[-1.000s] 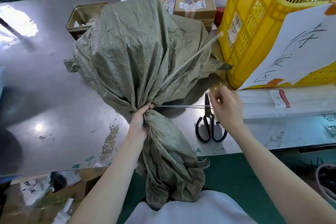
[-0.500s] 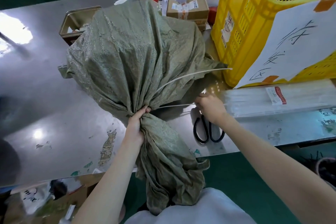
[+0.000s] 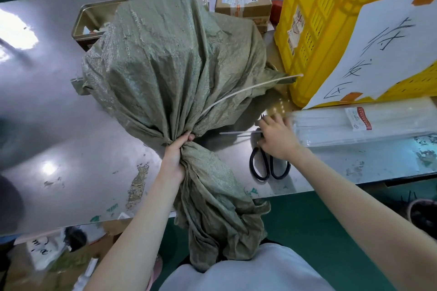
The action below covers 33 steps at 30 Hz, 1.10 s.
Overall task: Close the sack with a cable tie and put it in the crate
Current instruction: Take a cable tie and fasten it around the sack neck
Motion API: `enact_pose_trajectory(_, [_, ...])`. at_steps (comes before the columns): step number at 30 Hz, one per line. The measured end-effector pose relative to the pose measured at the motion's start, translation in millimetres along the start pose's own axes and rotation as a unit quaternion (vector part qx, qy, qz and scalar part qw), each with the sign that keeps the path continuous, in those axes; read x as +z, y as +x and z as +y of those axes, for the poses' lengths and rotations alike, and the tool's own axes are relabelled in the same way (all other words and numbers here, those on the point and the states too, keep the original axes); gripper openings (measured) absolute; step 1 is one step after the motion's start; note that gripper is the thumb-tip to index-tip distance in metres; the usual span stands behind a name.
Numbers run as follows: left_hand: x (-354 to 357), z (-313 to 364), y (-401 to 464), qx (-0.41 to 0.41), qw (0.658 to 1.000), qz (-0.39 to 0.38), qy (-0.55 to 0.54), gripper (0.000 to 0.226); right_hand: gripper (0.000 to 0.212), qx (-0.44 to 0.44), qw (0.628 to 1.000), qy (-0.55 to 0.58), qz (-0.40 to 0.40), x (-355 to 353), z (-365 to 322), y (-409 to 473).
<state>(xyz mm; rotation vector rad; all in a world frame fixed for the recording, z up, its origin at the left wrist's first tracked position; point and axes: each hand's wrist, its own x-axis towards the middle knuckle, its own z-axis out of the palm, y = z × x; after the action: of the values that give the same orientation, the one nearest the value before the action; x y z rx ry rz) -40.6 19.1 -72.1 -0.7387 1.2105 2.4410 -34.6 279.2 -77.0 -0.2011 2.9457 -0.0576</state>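
The green woven sack (image 3: 177,59) lies bulging on the steel table (image 3: 59,113), its loose mouth hanging over the front edge. My left hand (image 3: 176,156) grips the gathered neck. A white cable tie (image 3: 248,89) comes out of the neck and slants up right, its far end close to the yellow crate (image 3: 314,30). Its other end lies flat on the table and runs to my right hand (image 3: 276,137), which pinches it between thumb and forefinger, the other fingers stretched out. The crate stands at the right back, a handwritten paper sheet taped on its side.
Black scissors (image 3: 269,168) lie under my right wrist. A clear pack of cable ties (image 3: 359,125) lies right of that hand. A metal tin (image 3: 94,16) stands behind the sack, and cardboard boxes (image 3: 243,0) and papers beside it. Green floor lies below the table edge.
The tie's long end has dropped from pointing steeply up to lying low across the sack. My right hand has stayed over the scissors and stretched its fingers. My left hand keeps its grip.
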Motion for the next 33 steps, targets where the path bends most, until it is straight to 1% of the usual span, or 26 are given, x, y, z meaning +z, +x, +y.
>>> enact_pose_trajectory(2, [1,0,0,0.002,1.0,0.001,0.001,0.014,0.045,-0.028,1.0,0.008,-0.004,3,-15,11])
enact_pose_trajectory(6, [0,0,-2,0.009,1.0,0.005,0.006,0.015,0.024,-0.073,0.996,0.028,0.035,9,-30,27])
enact_pose_trajectory(8, [-2,-1,-1,0.006,1.0,0.006,0.009,0.013,0.021,-0.071,0.995,0.049,0.051,9,-20,27])
enact_pose_trajectory(10, [-5,-1,1,-0.002,1.0,0.004,0.012,0.012,0.018,-0.057,0.995,0.057,0.066,9,-3,21])
enact_pose_trajectory(12, [-6,-1,3,-0.004,1.0,0.003,0.01,0.012,0.019,-0.029,0.997,0.06,0.047,8,18,11])
enact_pose_trajectory(15, [-5,-3,5,-0.002,1.0,-0.001,0.007,0.015,0.026,0.024,0.999,0.022,0.013,6,43,-8])
enact_pose_trajectory(17, [-4,-3,6,-0.002,1.0,0.001,0.008,0.017,0.032,0.041,0.999,-0.001,0.024,7,50,-16])
enact_pose_trajectory(19, [-4,-3,6,-0.002,1.0,0.006,0.009,0.018,0.031,0.013,0.999,0.01,0.052,9,45,-18])
enact_pose_trajectory(22, [-3,-4,6,-0.003,1.0,0.016,0.019,0.022,0.035,-0.074,0.994,0.033,0.07,10,33,-13])
enact_pose_trajectory(23, [-3,-3,6,-0.003,1.0,0.018,0.021,0.023,0.03,-0.099,0.991,0.028,0.084,12,30,-10])
enact_pose_trajectory(25, [-3,-3,5,-0.004,0.999,0.019,0.026,0.024,0.012,-0.117,0.987,0.024,0.107,14,29,-5])
enact_pose_trajectory(26, [-3,-3,5,-0.004,0.999,0.021,0.032,0.023,0.008,-0.113,0.987,0.028,0.11,13,29,-3])
enact_pose_trajectory(29, [-3,-4,5,0.002,0.999,0.023,0.043,0.018,0.014,-0.083,0.991,0.014,0.108,16,39,-1])
enact_pose_trajectory(31, [-4,-4,6,0.004,0.999,0.02,0.045,0.018,0.019,-0.036,0.996,-0.044,0.074,16,49,-3])
enact_pose_trajectory(33, [-3,-4,5,0.008,0.999,0.017,0.048,0.019,0.014,0.007,0.994,-0.104,0.037,15,59,-6])
